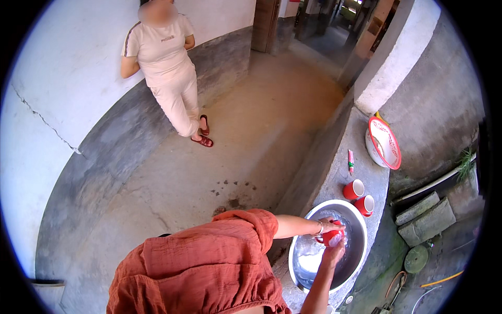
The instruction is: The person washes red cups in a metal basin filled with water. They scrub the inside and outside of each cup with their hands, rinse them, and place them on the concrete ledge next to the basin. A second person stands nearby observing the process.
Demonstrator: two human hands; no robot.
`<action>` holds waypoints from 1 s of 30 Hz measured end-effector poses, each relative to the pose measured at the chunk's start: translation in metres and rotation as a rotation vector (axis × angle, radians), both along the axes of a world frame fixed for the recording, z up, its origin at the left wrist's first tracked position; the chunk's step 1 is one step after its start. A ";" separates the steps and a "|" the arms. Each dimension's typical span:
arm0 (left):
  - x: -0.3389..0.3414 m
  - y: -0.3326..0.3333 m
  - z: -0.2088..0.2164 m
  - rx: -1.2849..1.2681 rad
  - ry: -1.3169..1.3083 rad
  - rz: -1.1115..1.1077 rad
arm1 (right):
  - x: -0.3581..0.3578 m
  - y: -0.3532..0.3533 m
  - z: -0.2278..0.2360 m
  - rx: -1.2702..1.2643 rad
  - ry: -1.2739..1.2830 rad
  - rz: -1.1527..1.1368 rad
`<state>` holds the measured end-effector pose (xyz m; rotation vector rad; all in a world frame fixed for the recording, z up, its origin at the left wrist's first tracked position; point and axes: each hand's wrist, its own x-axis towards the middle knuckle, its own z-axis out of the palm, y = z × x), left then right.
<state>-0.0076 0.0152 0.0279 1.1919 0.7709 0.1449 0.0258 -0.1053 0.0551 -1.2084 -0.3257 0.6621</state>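
Both hands are down in the metal basin [355, 251] on the concrete ledge [334, 172], near right. The left hand [328, 225] is curled around a red cup [331, 236], holding it over the soapy water, and the right hand [334, 254] comes up from below with its fingers closed against the cup's underside. Just beyond the basin two more red cups [360, 196] lie on the ledge, then a small pink stick-shaped thing [351, 161], then a white bowl with a red rim [383, 142]. Far left, another person [167, 68] leans on the wall.
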 end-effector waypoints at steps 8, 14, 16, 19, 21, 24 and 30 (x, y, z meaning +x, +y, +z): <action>-0.006 0.006 0.003 0.156 0.439 -0.092 | -0.004 -0.034 -0.021 -0.615 -1.455 0.683; -0.004 0.005 -0.005 0.291 0.454 -0.171 | 0.023 -0.054 -0.031 -0.875 -1.457 0.440; -0.004 0.005 -0.008 0.367 0.394 -0.275 | 0.028 -0.051 -0.048 -0.766 -0.808 0.235; -0.015 0.004 0.015 0.190 0.386 -0.220 | 0.021 -0.029 -0.060 -0.380 -0.060 0.112; -0.006 0.002 -0.006 0.166 0.358 -0.181 | 0.011 -0.023 -0.055 0.041 0.335 0.221; 0.004 0.003 -0.018 0.111 0.311 -0.099 | -0.026 -0.006 -0.009 0.036 0.164 0.293; 0.002 -0.002 -0.014 -0.310 0.257 -0.048 | 0.008 -0.032 -0.044 -0.611 -1.340 0.441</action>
